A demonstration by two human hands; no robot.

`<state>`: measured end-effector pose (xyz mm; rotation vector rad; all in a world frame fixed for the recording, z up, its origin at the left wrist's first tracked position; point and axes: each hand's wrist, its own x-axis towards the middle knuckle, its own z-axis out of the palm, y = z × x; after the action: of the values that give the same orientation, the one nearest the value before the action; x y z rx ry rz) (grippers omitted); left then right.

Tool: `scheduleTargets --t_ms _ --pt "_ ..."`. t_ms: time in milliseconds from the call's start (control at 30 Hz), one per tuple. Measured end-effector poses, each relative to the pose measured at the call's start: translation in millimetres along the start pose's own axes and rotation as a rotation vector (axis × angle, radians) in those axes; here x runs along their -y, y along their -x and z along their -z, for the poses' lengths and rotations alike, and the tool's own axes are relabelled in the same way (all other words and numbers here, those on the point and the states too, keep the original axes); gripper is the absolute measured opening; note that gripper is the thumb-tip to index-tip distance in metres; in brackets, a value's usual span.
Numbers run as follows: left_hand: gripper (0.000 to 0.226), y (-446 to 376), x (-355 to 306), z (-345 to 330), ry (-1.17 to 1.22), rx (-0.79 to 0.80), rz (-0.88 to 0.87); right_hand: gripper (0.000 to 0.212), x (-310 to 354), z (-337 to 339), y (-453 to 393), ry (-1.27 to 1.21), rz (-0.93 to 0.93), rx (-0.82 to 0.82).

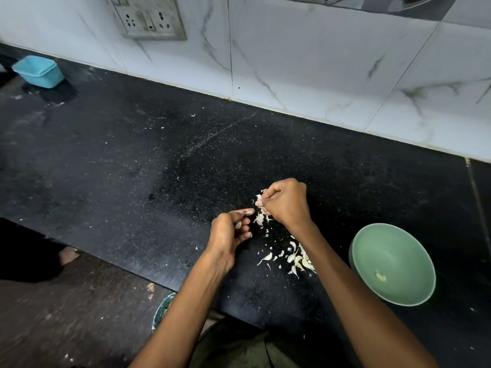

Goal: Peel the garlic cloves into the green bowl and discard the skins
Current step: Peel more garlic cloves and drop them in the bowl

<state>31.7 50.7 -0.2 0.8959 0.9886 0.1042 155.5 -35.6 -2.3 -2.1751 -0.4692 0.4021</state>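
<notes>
Pinching papery white garlic skins (261, 205) at frame centre, the right hand (288, 204) works; the left hand (229, 231) curls round a small clove (238, 224). The round green bowl (393, 264) sits lower right, nearer the right arm.

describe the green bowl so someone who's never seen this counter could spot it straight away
Start at the black stone counter that runs below the white marble-look wall tiles. Follow its near edge to the right, past the scattered garlic skins beside the right forearm, to the green bowl. It is round and pale green, almost empty, with one peeled clove inside, unlike the square blue tub far left.
</notes>
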Motion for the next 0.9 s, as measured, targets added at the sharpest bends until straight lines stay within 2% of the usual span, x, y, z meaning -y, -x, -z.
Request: scheduleTargets --t_ms 100,167,300,433,567,667,733,833,900 --pt "0.031 -1 2 2 -0.008 -0.006 0.012 0.025 -1 2 -4 0.119 0.017 -0.01" --pt "0.028 -1 2 2 0.014 0.0 0.014 0.016 -5 4 -6 0.182 0.058 0.01" --pt "0.031 -2 1 1 0.008 0.033 0.011 0.034 -10 9 -3 0.26 0.063 0.076" --pt "0.035 -5 1 0 -0.024 0.069 0.023 0.014 -18 8 2 0.212 0.131 -0.018" --pt "0.038 -7 3 -2 -0.052 0.083 0.035 0.009 -23 3 5 0.224 0.17 0.006" --pt "0.04 -9 5 -2 -0.072 0.084 0.029 0.018 -27 -1 4 0.319 0.214 0.067" --pt "0.041 -10 6 -2 -0.067 0.08 0.034 0.02 -28 -1 6 0.29 0.224 0.113" --pt "0.043 -10 4 -2 -0.055 0.086 0.041 0.051 -25 1 11 0.204 0.258 0.147" --pt "0.045 -9 4 -2 -0.034 0.101 0.046 0.041 -22 1 16 0.157 0.274 0.137"
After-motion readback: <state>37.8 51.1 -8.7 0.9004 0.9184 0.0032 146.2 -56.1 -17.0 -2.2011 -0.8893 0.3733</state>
